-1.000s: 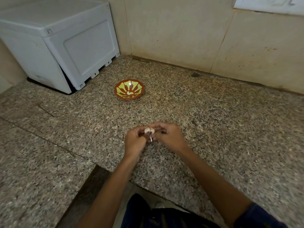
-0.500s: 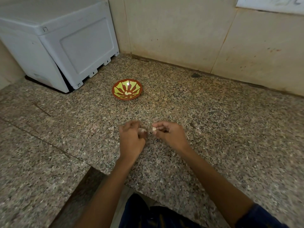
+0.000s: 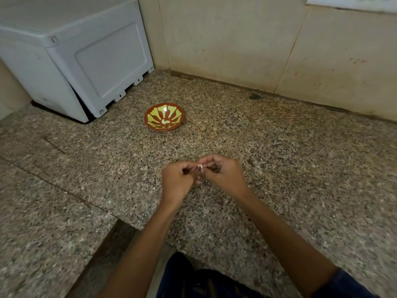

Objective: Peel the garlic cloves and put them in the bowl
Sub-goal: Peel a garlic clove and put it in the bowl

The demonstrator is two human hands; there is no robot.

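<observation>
Since half a second ago your two hands have closed back together over the clove, after being briefly apart with a gap between the fingertips. Going left to right: white appliance (image 3: 86, 61) sits back-left on the counter, tilted up off a dark base. Patterned bowl (image 3: 164, 116), red-brown with yellow-green petals, stands ahead of your hands and a bit to the left, well apart from them; one pale peeled-looking piece lies in its middle. Your left hand (image 3: 179, 181) has fingers curled in, thumb tip pressed up against the garlic clove (image 3: 200, 166). Only a small pale sliver of the clove shows between the fingertips, so its long axis can't be told. Your right hand (image 3: 223, 173) pinches it from the other side, fingers curled round. Both hands hover just above the counter, touching each other at the clove. Judging by this, peeling isn't finished; the drop into the bowl likely means reaching forward-left, and the left hand is slightly nearer. Speckled granite counter (image 3: 300, 168) runs full width, with a step and seam at left. Beige tiled wall (image 3: 236, 39) is behind; dark chip (image 3: 254, 96) lies near the wall joint.
</observation>
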